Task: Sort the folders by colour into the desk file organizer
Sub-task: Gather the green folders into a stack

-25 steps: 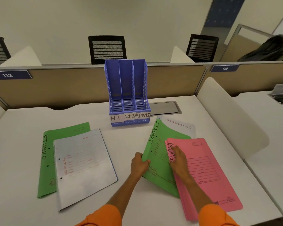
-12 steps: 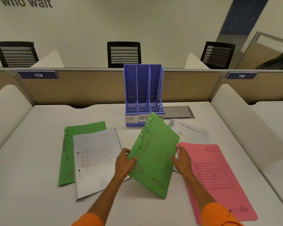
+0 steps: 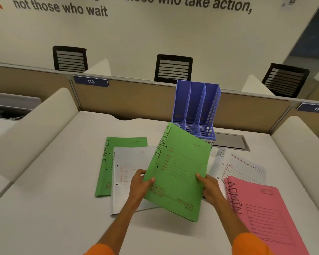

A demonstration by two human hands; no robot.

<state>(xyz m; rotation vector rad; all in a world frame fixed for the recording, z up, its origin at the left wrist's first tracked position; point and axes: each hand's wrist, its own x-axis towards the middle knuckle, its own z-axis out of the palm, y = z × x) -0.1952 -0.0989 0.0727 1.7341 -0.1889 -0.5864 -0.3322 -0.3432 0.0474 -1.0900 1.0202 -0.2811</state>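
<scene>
Grips clamped on its side edges, left hand [image 3: 139,183] and right hand [image 3: 209,186] hold a green FINANCE folder [image 3: 179,172] before the file organizer [image 3: 197,105]; squared upright, it should slot cleanly.

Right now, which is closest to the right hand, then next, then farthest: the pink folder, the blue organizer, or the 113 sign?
1. Pink folder, just right of the right hand.
2. Organizer, behind, at the desk's back.
3. 113 sign, far left on the partition.
</scene>
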